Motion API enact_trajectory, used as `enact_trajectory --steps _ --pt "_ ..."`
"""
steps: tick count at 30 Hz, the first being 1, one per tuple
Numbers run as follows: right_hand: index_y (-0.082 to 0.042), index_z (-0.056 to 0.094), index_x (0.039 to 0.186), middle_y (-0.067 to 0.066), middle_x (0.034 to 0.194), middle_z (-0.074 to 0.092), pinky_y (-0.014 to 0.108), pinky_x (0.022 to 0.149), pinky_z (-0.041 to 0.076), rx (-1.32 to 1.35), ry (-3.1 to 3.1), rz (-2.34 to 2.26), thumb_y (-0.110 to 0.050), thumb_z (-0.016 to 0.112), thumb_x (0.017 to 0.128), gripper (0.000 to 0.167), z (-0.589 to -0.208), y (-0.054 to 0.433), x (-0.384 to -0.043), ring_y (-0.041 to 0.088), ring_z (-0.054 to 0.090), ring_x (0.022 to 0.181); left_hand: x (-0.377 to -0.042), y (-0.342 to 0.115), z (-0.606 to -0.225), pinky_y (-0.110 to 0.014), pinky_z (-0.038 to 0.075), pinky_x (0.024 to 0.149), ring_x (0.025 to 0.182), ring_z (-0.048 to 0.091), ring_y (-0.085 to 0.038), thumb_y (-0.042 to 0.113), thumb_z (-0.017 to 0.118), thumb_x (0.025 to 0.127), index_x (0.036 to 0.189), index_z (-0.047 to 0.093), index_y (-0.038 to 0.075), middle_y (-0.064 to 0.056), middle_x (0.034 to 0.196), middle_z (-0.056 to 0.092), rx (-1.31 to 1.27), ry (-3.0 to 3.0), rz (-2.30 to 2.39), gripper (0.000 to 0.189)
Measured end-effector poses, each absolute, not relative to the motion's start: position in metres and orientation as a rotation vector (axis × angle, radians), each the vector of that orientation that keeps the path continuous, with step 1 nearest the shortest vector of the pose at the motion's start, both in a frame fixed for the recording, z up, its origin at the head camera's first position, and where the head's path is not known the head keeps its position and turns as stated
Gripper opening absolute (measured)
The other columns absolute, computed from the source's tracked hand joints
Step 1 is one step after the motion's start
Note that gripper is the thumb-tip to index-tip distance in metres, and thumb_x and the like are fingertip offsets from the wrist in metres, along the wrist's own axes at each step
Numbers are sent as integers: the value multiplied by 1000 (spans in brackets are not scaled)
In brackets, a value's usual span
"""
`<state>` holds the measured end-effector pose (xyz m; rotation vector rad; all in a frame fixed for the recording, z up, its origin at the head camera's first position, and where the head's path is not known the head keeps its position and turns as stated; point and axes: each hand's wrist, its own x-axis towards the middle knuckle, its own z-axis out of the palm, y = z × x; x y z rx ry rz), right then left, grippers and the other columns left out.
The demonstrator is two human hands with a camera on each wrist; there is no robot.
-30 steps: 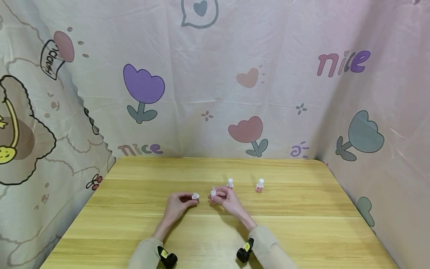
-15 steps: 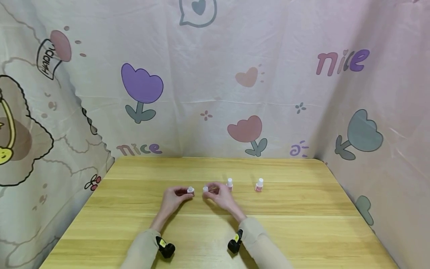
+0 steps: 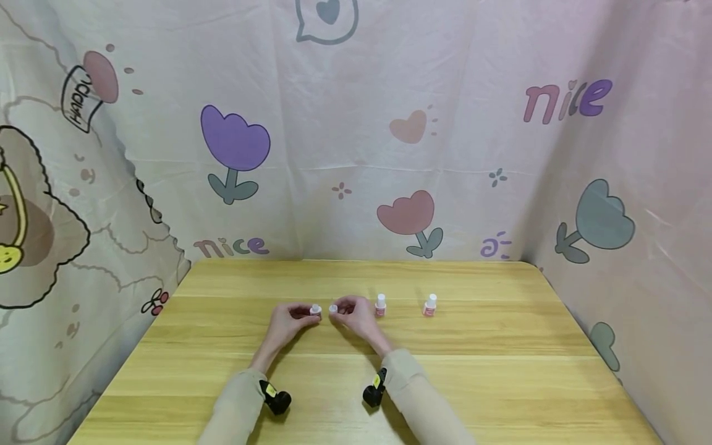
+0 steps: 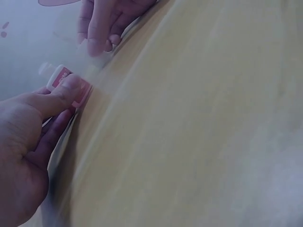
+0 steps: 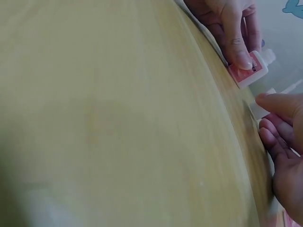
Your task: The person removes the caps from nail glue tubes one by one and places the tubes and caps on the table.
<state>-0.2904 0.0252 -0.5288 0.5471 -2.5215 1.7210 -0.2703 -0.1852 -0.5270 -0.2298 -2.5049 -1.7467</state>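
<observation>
My left hand (image 3: 285, 324) pinches a small bottle (image 4: 60, 73) with a white shoulder and a red label between thumb and fingers. Its narrow white neck is uncapped, and its base is close to the table in the head view. Just to the right, my right hand (image 3: 357, 316) pinches a white cap (image 3: 333, 308) between thumb and fingertips. A thin pale stem (image 5: 292, 86) sticks out of the cap in the right wrist view; the head view hides it. A narrow gap separates cap and bottle. Fingers cover part of the label.
On the wooden table (image 3: 500, 371), a capped bottle (image 3: 381, 305) of the same look stands just right of my right hand. Another capped bottle (image 3: 430, 305) stands farther right. A patterned cloth (image 3: 334, 216) hangs behind the table's far edge.
Both hands have shifted toward the far side and left, the right one farther, bringing the cap nearer the bottle. The stem, upright a second ago, has turned out of the head view.
</observation>
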Motion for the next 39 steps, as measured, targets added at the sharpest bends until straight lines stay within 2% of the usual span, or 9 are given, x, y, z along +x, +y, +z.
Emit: enact_trajectory --steps 5,16,23,33,39 --pt "0 73 100 15 87 74 14 63 48 476 -2579 1721 -3 81 81 20 -528 19 -292 6 58 71 -272 -189 -527 -16 56 75 83 75 -14 8 84 79 103 76 -1 -19 99 77 -259 -2502 -1742 27" --pt "-1 74 99 14 87 75 16 63 50 491 -2560 1681 -4 81 81 20 -526 17 -292 3 57 69 -271 -187 -524 -17 57 75 83 75 -12 5 82 81 106 75 -2 -20 100 77 -263 -2491 -1752 27" --pt "-1 74 101 13 88 75 16 64 49 474 -2569 1694 -3 80 81 21 -526 16 -292 3 57 70 -271 -187 -525 -17 58 76 85 75 -13 1 81 81 111 71 -7 -26 104 75 -288 -2437 -1798 32" --pt "7 69 109 21 94 74 14 65 52 519 -2512 1803 2 78 81 30 -528 23 -287 6 60 73 -267 -191 -527 -22 59 86 103 73 -34 1 82 80 121 66 -8 -28 113 72 -256 -2423 -1786 45" --pt "14 63 117 27 100 72 15 69 54 617 -2497 1758 7 78 79 42 -526 34 -275 19 67 81 -256 -187 -523 -34 58 93 108 70 -41 5 84 79 124 64 -9 -29 119 69 -131 -2401 -1719 51"
